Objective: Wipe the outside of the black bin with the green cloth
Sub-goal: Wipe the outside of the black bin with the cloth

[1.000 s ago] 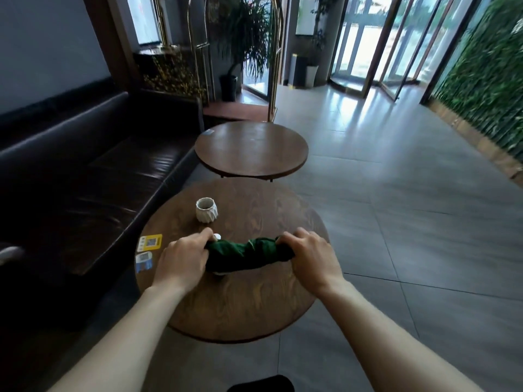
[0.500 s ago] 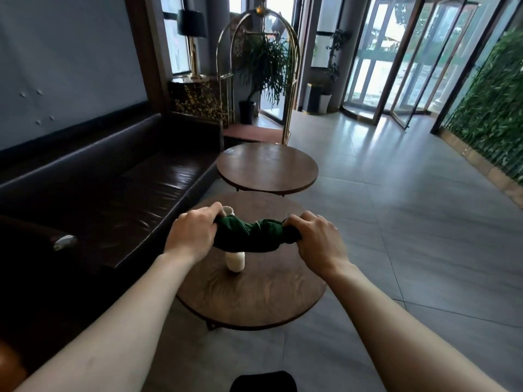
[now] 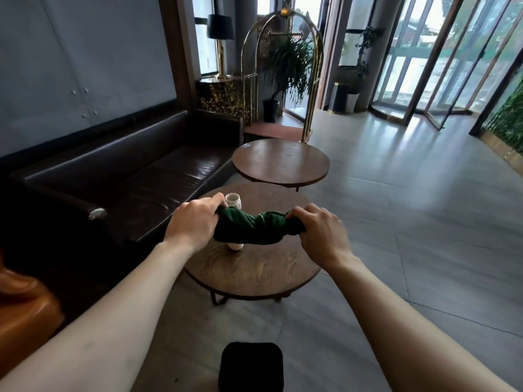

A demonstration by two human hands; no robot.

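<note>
Green cloth (image 3: 252, 229) gripped by left hand (image 3: 195, 222) and right hand (image 3: 322, 236) over round wooden table (image 3: 254, 275) beside dark sofa (image 3: 135, 176).

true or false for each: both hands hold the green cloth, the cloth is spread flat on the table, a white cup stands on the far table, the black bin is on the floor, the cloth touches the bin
1. Both hands, left hand and right hand, hold the green cloth. True.
2. The cloth is spread flat on the table. False: it is bunched up, held above the near table.
3. A white cup stands on the far table. False: the white cup stands on the near table.
4. The black bin is on the floor. True.
5. The cloth touches the bin. False: they are apart.
</note>
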